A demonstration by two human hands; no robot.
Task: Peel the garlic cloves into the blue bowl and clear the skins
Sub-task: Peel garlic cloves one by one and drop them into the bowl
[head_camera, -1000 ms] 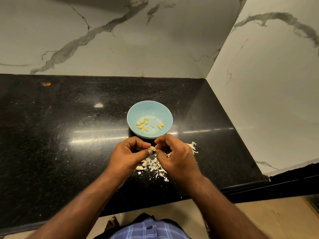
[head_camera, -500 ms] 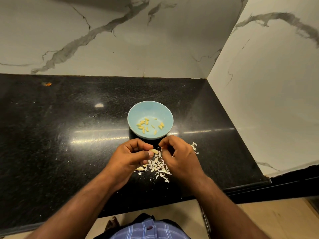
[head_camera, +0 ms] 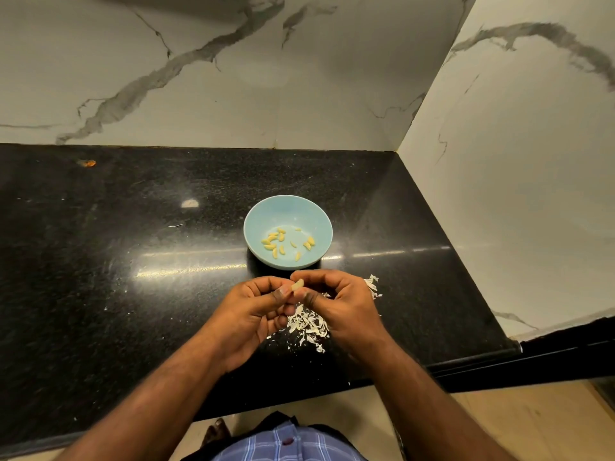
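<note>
Just before the round pale-blue bowl (head_camera: 288,207) of peeled yellow cloves (head_camera: 287,243), both hands — left (head_camera: 254,314), right (head_camera: 342,306) — pinch one pale garlic clove (head_camera: 297,284) above white papery skins (head_camera: 309,322) on the black granite tabletop (head_camera: 133,261).

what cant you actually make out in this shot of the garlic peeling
- Head view: the garlic clove shows only at its tip; fingers of the left hand and right hand cover the rest, so any leftover skin is hidden.
- The skins partly lie under both hands; unpeeled cloves there cannot be ruled out.
- Cloves in the blue bowl are too small to count surely.
</note>
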